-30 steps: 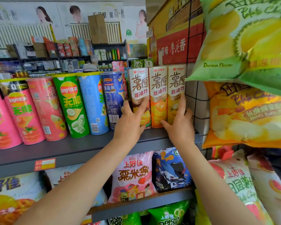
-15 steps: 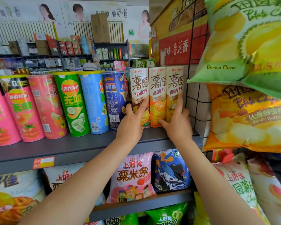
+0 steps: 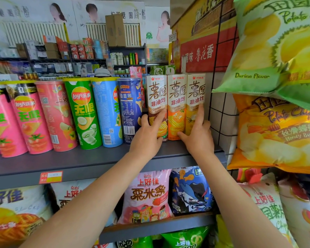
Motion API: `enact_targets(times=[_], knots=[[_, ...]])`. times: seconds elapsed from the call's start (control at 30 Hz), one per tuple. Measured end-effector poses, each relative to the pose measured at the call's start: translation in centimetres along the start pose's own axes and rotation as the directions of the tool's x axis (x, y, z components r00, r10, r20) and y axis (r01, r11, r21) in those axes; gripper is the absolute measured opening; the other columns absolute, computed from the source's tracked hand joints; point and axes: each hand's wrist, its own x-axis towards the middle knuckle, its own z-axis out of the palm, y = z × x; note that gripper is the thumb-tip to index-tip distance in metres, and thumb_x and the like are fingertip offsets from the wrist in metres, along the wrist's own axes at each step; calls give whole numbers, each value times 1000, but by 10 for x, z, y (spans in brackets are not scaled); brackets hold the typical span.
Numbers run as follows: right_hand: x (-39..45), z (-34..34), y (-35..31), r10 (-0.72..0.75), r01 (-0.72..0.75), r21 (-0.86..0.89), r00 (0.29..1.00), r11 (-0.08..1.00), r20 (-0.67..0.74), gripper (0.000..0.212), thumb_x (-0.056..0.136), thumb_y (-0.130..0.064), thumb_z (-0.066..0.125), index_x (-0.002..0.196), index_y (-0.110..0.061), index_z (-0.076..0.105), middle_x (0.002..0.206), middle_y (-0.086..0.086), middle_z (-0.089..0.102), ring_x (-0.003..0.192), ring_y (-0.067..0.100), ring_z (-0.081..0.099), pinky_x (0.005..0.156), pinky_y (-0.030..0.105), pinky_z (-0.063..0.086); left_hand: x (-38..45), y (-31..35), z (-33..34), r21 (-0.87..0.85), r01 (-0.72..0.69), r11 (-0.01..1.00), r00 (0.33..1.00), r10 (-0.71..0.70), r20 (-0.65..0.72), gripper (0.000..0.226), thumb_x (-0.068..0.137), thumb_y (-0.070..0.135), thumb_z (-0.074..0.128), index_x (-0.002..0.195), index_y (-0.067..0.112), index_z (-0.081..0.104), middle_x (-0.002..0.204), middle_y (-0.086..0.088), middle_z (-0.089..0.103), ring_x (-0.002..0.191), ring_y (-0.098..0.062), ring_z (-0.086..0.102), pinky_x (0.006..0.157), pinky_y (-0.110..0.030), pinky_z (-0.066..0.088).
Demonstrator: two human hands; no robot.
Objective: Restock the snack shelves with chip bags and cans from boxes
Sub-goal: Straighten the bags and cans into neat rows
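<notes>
Both hands are raised to the right end of the grey upper shelf point(image 3: 64, 163), where three tall chip boxes stand upright, side by side and touching. Left hand point(image 3: 147, 136): fingers straight and spread, laid flat against the front of the brown chip box point(image 3: 157, 97), with the thumb near the dark blue chip can point(image 3: 130, 111) just beside it. Right hand point(image 3: 198, 136): index finger extended up the front of the yellow chip box point(image 3: 195, 93), thumb reaching left across the base of the orange chip box point(image 3: 176, 104), remaining fingers lying against the yellow box's right side. Neither hand is curled around a box; both press with open fingers.

Left of the blue can, a light blue can point(image 3: 106, 113), a green Lay's can point(image 3: 83, 113) and several pink cans point(image 3: 55, 117) stand in a row. Pink Oishi snack bag point(image 3: 147, 196) sits on the lower shelf. Durian-flavour chip bag point(image 3: 268, 51) and honey butter chip bag point(image 3: 279, 135) hang on the wire rack at right.
</notes>
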Motion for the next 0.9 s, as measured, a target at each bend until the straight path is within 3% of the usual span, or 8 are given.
enact_targets(times=[0.07,0.13,0.23,0.3,0.4,0.5,0.63,0.9], knots=[[-3,-1,0,11,-11,-3,1000,1000,-13,115,81,-40,79,157,-33,-8,139,20,39,123,41,50,92,51,49,-4,-2,-6,-37,-9,999,1000,9,11,82,96,26,62,156,43,9,156,-16,19,105,-32,62,81,-39,55],[-13,1,-4,-71,60,-81,988,995,-139,100,84,-39,73,158,-23,8,139,22,41,122,42,48,91,54,50,-14,-7,-17,-99,-49,994,999,47,-20,71,96,30,59,155,39,20,154,-10,26,105,-27,61,79,-36,54],[-31,9,-22,-335,311,-122,881,942,-335,64,86,-27,61,144,-4,41,126,21,54,110,41,55,81,51,52,-35,-29,-38,-39,-132,990,959,118,-256,45,92,31,54,137,23,53,131,-4,51,100,-23,62,66,-32,50],[-42,19,-43,-474,479,-56,835,876,-279,50,87,-23,53,133,-4,53,119,17,60,106,36,57,81,47,52,-44,-54,-47,45,-75,996,918,86,-387,41,87,33,49,121,16,65,117,-6,59,97,-26,62,63,-33,51],[-56,45,-70,-619,621,24,783,784,-61,41,88,-25,54,124,-7,62,129,16,59,113,34,58,87,47,53,-51,-94,-55,82,25,996,921,8,-389,44,84,32,49,118,12,67,112,-11,58,100,-33,59,67,-41,54],[-63,68,-81,-608,607,32,792,794,52,42,87,-30,54,124,-12,62,139,20,51,119,37,56,88,46,55,-56,-115,-60,106,57,993,948,-20,-318,43,85,25,60,127,16,63,119,-13,54,104,-34,59,66,-40,54],[-59,74,-85,-505,503,48,862,863,38,38,89,-23,59,127,-16,60,137,19,46,121,40,51,86,51,55,-58,-118,-63,107,45,993,970,-18,-244,51,84,21,64,135,20,58,125,-15,52,101,-36,61,67,-40,53],[-62,72,-88,-483,482,38,873,875,71,42,92,-20,60,134,-17,56,139,17,46,123,38,50,85,47,56,-58,-117,-63,80,58,995,981,-42,-188,58,87,23,63,143,28,50,135,-12,45,108,-31,57,73,-39,51]])
